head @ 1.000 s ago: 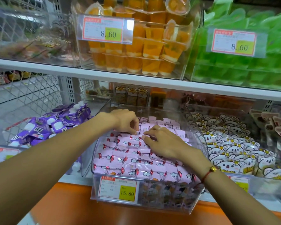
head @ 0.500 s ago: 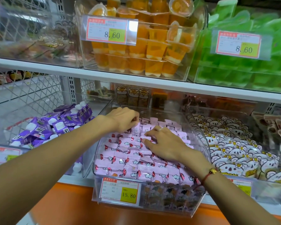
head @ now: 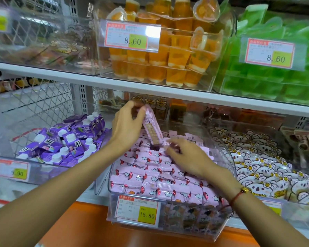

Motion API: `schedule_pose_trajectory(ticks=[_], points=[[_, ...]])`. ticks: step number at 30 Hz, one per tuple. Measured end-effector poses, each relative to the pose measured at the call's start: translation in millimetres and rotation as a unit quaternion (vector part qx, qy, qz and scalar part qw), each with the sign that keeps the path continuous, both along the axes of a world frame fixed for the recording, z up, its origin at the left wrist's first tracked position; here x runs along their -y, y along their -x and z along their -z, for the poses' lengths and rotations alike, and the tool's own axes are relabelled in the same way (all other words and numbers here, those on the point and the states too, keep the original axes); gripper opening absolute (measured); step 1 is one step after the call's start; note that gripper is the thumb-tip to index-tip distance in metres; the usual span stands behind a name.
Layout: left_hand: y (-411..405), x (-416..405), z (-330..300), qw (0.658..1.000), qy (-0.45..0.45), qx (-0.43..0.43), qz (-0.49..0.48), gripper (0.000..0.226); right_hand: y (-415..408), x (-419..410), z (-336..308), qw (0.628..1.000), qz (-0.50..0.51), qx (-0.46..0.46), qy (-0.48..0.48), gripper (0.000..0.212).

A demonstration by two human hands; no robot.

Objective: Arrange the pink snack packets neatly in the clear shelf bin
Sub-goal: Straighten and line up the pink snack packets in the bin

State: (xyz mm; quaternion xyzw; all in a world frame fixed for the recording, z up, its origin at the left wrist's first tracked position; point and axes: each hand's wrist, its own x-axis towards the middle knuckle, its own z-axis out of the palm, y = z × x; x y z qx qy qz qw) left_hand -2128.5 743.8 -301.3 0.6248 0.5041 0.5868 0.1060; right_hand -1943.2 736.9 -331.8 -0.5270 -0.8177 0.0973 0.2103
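Observation:
A clear shelf bin (head: pixel 219 145) on the lower shelf holds several pink snack packets (head: pixel 150 175) laid in overlapping rows. My left hand (head: pixel 127 129) pinches one pink packet (head: pixel 152 127) by its top end and holds it lifted above the back of the bin, hanging tilted. My right hand (head: pixel 187 157) lies on the packets in the middle of the bin, fingertips pinching a packet edge (head: pixel 169 145) near the gap under the lifted one.
A bin of purple pouches (head: pixel 68 139) stands to the left, a bin of white koala packets (head: pixel 260 164) to the right. A price tag (head: pixel 137 210) reading 15.80 hangs on the bin's front. The upper shelf (head: pixel 150 90) sits close overhead with orange and green jelly bins.
My left hand has risen from the pile, lifting one pink packet up and back. My right hand stays on the packets, shifted slightly.

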Motion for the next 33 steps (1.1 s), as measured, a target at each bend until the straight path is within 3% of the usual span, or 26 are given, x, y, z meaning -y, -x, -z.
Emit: schedule_pose_trajectory(ticks=[2,4,7,9,11,13,16,18,20,23,25,28,33], points=[[0.8,1.1,0.3,0.998,0.009,0.063,-0.022,0.019,2.2,1.6,-5.8,0.991,0.035,-0.043,-0.120,0.037],[1.3,2.4,-1.9,0.991,0.023,0.125,-0.032,0.019,8.5,4.5,-11.3,0.976,0.026,-0.127,-0.173,0.040],[-2.2,5.5,-2.9,0.985,0.054,0.164,-0.005,0.020,22.5,10.1,-13.7,0.966,-0.022,-0.226,-0.122,0.050],[-4.8,11.1,-1.5,0.978,0.078,0.190,0.025,0.017,27.6,13.1,-13.5,0.956,-0.061,-0.270,-0.095,0.041],[-3.6,16.9,-1.8,0.973,0.092,0.204,0.058,0.013,25.9,12.7,-15.5,0.937,-0.086,-0.337,-0.029,0.029],[2.5,20.0,-3.5,0.978,0.095,0.164,0.089,0.013,20.9,12.2,-19.3,0.906,-0.070,-0.406,0.098,0.023],[11.8,24.0,-6.4,0.979,0.099,0.054,0.171,0.021,15.9,11.7,-24.6,0.799,-0.063,-0.522,0.294,0.026],[16.4,26.4,-8.2,0.967,0.116,-0.003,0.225,0.026,13.9,13.8,-28.4,0.748,-0.075,-0.556,0.356,0.029],[22.8,27.1,-9.4,0.961,0.122,-0.045,0.244,0.032,12.4,16.2,-30.9,0.730,-0.077,-0.561,0.383,0.030],[33.2,24.8,-11.7,0.960,0.146,-0.031,0.235,0.024,11.9,15.1,-30.8,0.763,-0.063,-0.523,0.374,0.040],[34.2,22.7,-12.7,0.965,0.166,0.007,0.203,0.017,14.1,12.2,-29.2,0.830,-0.024,-0.482,0.280,0.039],[30.4,18.5,-11.6,0.968,0.196,0.081,0.135,0.028,17.1,14.4,-29.2,0.916,-0.027,-0.382,0.123,0.034],[32.0,15.8,-11.9,0.978,0.186,0.025,0.092,0.045,12.9,14.6,-22.1,0.927,-0.038,-0.363,0.091,0.070]])
